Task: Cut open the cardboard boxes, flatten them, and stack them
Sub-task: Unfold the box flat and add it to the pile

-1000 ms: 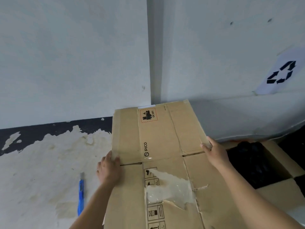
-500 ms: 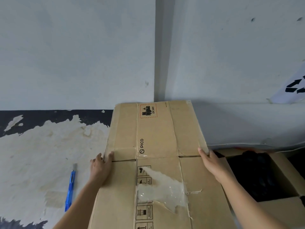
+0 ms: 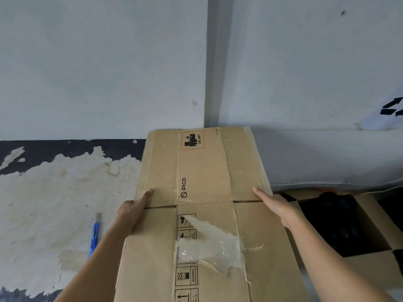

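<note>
A flattened brown cardboard box (image 3: 202, 171) printed with PICO and a UN 3481 label fills the centre, its far end close to the wall corner. Torn clear tape (image 3: 209, 247) clings to its middle. My left hand (image 3: 133, 209) holds its left edge, thumb on top and the fingers hidden underneath. My right hand (image 3: 274, 205) lies along the right edge with straight fingers on the top face. A blue utility knife (image 3: 94, 236) lies on the floor to the left, apart from both hands.
An open cardboard box (image 3: 370, 223) holding something black stands at the right, beside the flat one. White walls meet in a corner behind. A paper recycling sign (image 3: 386, 112) hangs on the right wall. The floor on the left has peeling pale paint.
The flattened box has moved forward toward the wall corner and lies squarer to it. Both hands stayed on its side edges.
</note>
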